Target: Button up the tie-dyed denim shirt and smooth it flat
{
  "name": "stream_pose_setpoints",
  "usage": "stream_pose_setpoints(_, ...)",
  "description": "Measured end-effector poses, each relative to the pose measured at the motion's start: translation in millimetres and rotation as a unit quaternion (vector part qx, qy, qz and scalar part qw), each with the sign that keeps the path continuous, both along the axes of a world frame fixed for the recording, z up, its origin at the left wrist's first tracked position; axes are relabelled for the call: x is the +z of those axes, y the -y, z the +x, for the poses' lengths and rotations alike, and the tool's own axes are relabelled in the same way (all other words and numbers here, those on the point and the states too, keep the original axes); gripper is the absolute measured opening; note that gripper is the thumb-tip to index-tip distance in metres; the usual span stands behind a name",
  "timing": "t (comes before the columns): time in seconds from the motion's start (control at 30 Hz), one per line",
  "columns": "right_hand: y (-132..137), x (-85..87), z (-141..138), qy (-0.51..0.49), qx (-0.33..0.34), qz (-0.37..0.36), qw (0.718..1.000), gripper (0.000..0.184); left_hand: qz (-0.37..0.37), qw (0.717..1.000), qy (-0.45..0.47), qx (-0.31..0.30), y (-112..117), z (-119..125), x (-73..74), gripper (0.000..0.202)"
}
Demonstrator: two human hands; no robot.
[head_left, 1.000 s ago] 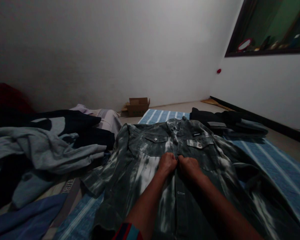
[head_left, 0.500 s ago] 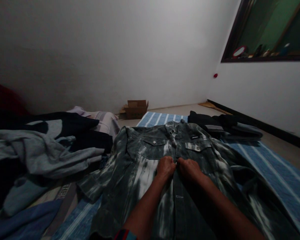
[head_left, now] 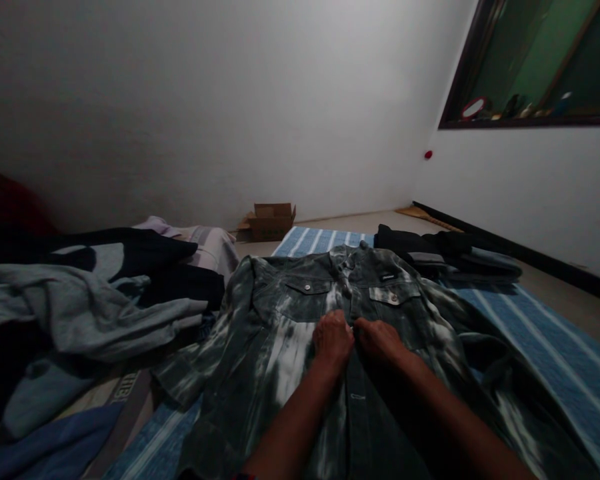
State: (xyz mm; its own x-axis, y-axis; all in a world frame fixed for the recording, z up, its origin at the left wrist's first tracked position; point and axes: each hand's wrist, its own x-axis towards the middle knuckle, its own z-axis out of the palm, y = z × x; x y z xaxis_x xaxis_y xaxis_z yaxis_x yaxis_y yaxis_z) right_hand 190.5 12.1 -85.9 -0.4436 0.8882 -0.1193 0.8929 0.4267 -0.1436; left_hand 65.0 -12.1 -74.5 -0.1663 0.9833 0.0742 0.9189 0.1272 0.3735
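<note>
Well — the jacket (head_left: pixel 286 360) lies spread beneath the curled fingers (head_left: pixel 367 329).

Open cardboard box (head_left: pixel 271 225) is just chilling near the back wall (head_left: pixel 230 120), a gray garment (head_left: pixel 95 320) is sprawling over a messy clothes heap (head_left: pixel 180 288), folded dark clothes (head_left: pixel 405 245) are lying on the blue striped sheet (head_left: pixel 525 327), and a red-rimmed mirror (head_left: pixel 474 109) is sitting by the window (head_left: pixel 555 77).
</note>
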Motion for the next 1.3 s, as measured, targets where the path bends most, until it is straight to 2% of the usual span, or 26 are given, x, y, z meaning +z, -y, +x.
stream_pose_setpoints(0.1, -6.0, 4.2, 4.4, 0.006, -0.009, 0.015, 1.000, 0.021, 0.053, 0.996, -0.045, -0.056, 5.9, 11.9, 5.2, 0.018)
stream_pose_setpoints(0.2, -18.5, 11.5, 12.6, 0.025, -0.049, 0.061, 0.997, 0.025, 0.078, 0.988, -0.055, -0.119, 10.0, 24.9, 0.5, 0.017)
stream_pose_setpoints(0.27, -28.8, 16.6, 19.7, 0.041, -0.070, 0.104, 0.991, 0.027, 0.093, 0.981, -0.048, -0.163, 11.6, 32.1, -9.7, 0.022)
stream_pose_setpoints(0.4, -47.9, 19.2, 35.8, 0.071, -0.067, 0.161, 0.982, 0.028, 0.068, 0.973, -0.033, -0.220, 12.3, 38.5, -37.6, 0.053)
stream_pose_setpoints(0.53, -61.7, 9.5, 51.7, 0.089, -0.063, 0.169, 0.980, 0.029, 0.011, 0.975, -0.031, -0.220, 11.2, 35.3, -52.4, 0.066)
stream_pose_setpoints(0.73, -75.6, -3.1, 72.8, 0.069, -0.049, 0.141, 0.986, 0.027, -0.026, 0.972, -0.032, -0.230, 9.6, 32.0, -47.6, 0.070)
stream_pose_setpoints(1.1, -107.6, -10.6, 99.4, -0.042, -0.111, 0.088, 0.989, 0.031, -0.010, 0.973, -0.027, -0.229, 12.0, 30.2, -47.7, 0.068)
stream_pose_setpoints(1.3, -113.5, -19.1, 106.3, -0.062, -0.109, 0.083, 0.989, 0.026, -0.003, 0.973, -0.030, -0.230, 12.0, 30.1, -50.4, 0.068)
